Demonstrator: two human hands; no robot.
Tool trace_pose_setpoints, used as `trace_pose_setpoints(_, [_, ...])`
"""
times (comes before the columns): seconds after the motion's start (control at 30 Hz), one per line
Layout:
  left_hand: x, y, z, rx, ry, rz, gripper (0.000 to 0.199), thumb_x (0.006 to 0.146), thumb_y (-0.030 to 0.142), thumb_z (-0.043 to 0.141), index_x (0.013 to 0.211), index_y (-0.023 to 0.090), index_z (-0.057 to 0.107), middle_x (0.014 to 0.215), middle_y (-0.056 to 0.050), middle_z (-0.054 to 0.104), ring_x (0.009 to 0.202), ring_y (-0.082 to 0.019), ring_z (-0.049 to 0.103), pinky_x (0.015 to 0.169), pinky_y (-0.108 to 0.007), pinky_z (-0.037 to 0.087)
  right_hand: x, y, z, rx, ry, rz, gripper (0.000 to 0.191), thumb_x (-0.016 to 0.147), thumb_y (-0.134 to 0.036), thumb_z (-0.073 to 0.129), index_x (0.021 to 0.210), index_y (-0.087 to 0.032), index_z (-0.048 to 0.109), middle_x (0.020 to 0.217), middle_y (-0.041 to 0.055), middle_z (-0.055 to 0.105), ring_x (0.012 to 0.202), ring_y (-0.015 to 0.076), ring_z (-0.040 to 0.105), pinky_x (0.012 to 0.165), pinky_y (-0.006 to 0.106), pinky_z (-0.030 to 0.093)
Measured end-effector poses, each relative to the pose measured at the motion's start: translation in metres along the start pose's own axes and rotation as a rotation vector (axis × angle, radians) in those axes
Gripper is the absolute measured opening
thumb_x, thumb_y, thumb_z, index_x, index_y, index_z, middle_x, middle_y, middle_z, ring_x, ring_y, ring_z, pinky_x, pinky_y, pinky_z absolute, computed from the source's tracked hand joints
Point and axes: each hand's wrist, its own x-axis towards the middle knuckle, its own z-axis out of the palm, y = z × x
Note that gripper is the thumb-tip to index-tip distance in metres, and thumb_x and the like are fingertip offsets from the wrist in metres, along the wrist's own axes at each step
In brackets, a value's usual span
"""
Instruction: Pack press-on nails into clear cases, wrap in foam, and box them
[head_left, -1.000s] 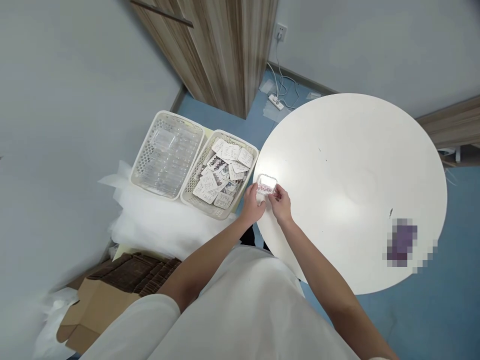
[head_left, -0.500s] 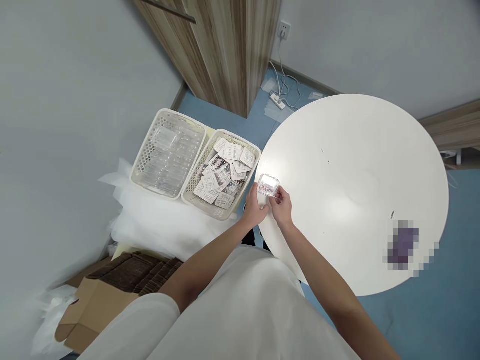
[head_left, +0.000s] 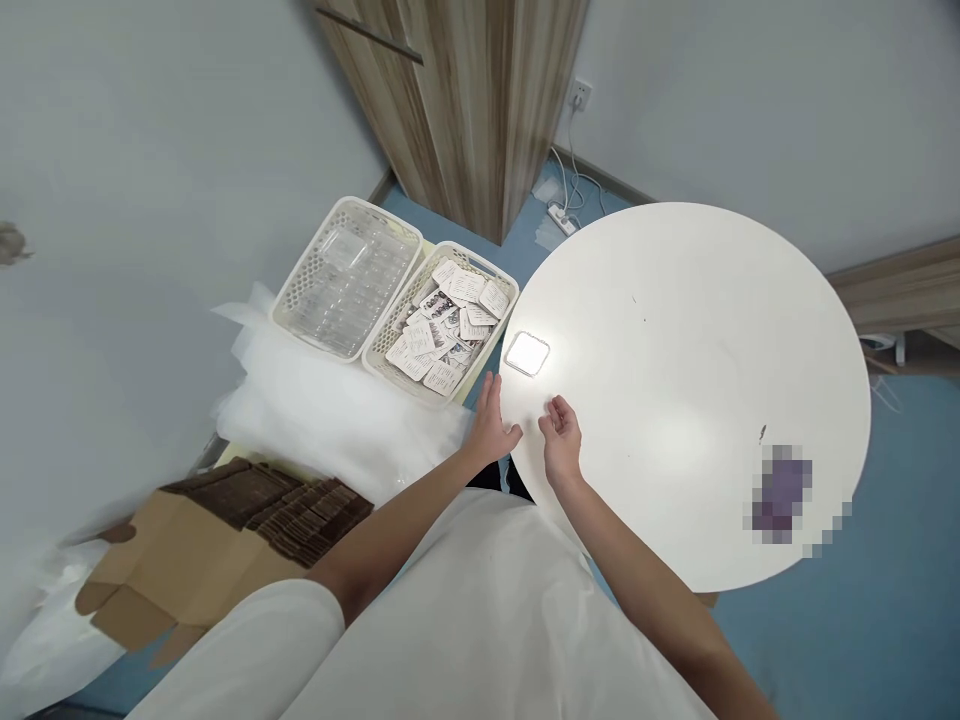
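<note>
A small clear plastic box (head_left: 527, 354) lies flat near the left edge of the round white table (head_left: 720, 310), glare hiding what is inside. My left hand (head_left: 491, 430), by the table's edge just below the box, is open with the thumb apart from the fingers. Over the table to its right is my right hand (head_left: 562, 440), loosely curled, open and holding nothing. Neither hand touches the box. Beside the table, a white basket (head_left: 480, 378) contains many printed cards (head_left: 420, 340).
A second white basket (head_left: 281, 320) is filled with clear plastic boxes (head_left: 345, 300). White wrapping sheets (head_left: 315, 410) and a carton (head_left: 187, 560) of brown cardboard pieces lie at the left. A blurred purple item (head_left: 784, 495) is on the table. A power strip (head_left: 561, 220) rests on the floor.
Both hands have let go of the clear box and drawn back towards my body. It now rests on the table. The whole view has shifted slightly.
</note>
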Motion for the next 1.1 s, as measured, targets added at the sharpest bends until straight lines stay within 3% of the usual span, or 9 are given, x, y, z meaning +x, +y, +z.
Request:
trace_pose_setpoints(0.1, [-0.03,0.001,0.006,0.107,0.031,-0.022,0.087,0.07,0.019,0.054,0.138,0.021,0.001,0.147,-0.012,0.001,0.134,-0.027,0.0,0.106,-0.049,0.016,-0.019,0.009,-0.021,-0.031,-0.072,-0.02,0.052,0.071,-0.033,0.055,0.121,-0.024,0.043,0.133,0.0081,0.041,0.123,0.0207,0.04,0.098,0.038,0.038])
trace_pose_setpoints(0.27, [-0.085,0.005,0.022,0.217,0.159,-0.09,0.078,0.073,0.021,0.052,0.138,0.021,0.008,0.147,-0.011,0.002,0.134,-0.027,-0.001,0.105,-0.049,0.018,-0.04,0.02,-0.047,0.047,-0.256,-0.018,0.055,0.073,-0.043,0.055,0.122,-0.023,0.04,0.121,0.0104,0.052,0.104,0.0213,0.056,0.091,0.041,0.044])
trace_pose_setpoints(0.43, [-0.127,-0.002,0.016,0.208,0.309,-0.243,0.072,0.076,0.027,0.051,0.137,0.021,0.013,0.147,-0.011,0.003,0.134,-0.027,0.0,0.105,-0.048,0.02,-0.046,0.02,-0.04,-0.021,-0.479,-0.002,0.044,0.071,-0.045,0.058,0.108,-0.021,0.051,0.101,0.0074,0.064,0.095,0.0207,0.061,0.086,0.04,0.046])
trace_pose_setpoints(0.67, [-0.157,-0.041,-0.037,0.153,0.367,-0.551,0.065,0.073,0.037,0.055,0.129,0.015,0.032,0.145,-0.015,0.014,0.134,-0.029,0.007,0.105,-0.044,0.021,-0.04,0.02,0.023,-0.378,-0.748,-0.098,0.034,0.061,-0.037,0.066,0.091,-0.021,0.063,0.1,0.006,0.064,0.095,0.0211,0.058,0.082,0.04,0.047])
trace_pose_setpoints(0.83, [-0.154,-0.059,-0.066,0.126,0.342,-0.546,0.063,0.072,0.038,0.055,0.127,0.013,0.035,0.144,-0.016,0.018,0.133,-0.026,0.013,0.106,-0.04,0.022,-0.039,0.021,0.086,-0.482,-0.827,-0.138,0.035,0.061,-0.04,0.066,0.092,-0.024,0.065,0.105,0.0058,0.063,0.097,0.0225,0.057,0.081,0.04,0.045])
trace_pose_setpoints(1.0, [-0.129,-0.074,-0.093,0.068,0.339,-0.474,0.064,0.071,0.038,0.055,0.127,0.015,0.034,0.145,-0.013,0.017,0.134,-0.026,0.012,0.105,-0.04,0.022,-0.037,0.027,0.143,-0.537,-0.713,-0.198,0.045,0.059,-0.041,0.066,0.101,-0.026,0.061,0.124,0.0054,0.051,0.115,0.0235,0.046,0.091,0.041,0.04])
trace_pose_setpoints(1.1, [-0.11,-0.086,-0.112,0.015,0.297,-0.499,0.066,0.069,0.04,0.057,0.126,0.015,0.036,0.145,-0.014,0.014,0.134,-0.028,0.009,0.105,-0.042,0.021,-0.032,0.034,0.167,-0.522,-0.599,-0.139,0.055,0.057,-0.04,0.067,0.109,-0.025,0.057,0.13,0.0071,0.044,0.12,0.0247,0.039,0.092,0.041,0.038])
